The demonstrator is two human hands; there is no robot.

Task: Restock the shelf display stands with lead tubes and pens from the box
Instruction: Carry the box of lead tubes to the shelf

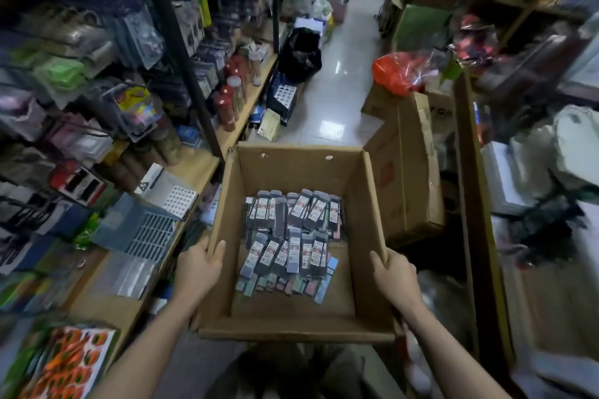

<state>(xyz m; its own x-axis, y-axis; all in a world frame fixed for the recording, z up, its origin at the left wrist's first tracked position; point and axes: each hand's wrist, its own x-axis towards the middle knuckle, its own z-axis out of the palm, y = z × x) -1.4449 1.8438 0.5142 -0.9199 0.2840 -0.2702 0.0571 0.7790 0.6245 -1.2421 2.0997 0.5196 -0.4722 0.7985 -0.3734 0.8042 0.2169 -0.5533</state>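
Observation:
An open cardboard box is held in front of me over the aisle. Several grey lead tubes with white labels lie in two rows on its bottom, with pastel coloured pieces along their near edge. My left hand grips the box's left wall, thumb inside. My right hand grips the right wall the same way. On the wooden shelf to the left stand a white display stand with round holes and a blue-grey display stand with rectangular slots.
Crowded hanging stationery fills the left shelves. Red-capped jars and a dark display stand sit farther along. Cardboard cartons, a red bag and a black bag narrow the tiled aisle. A cluttered shelf rises on the right.

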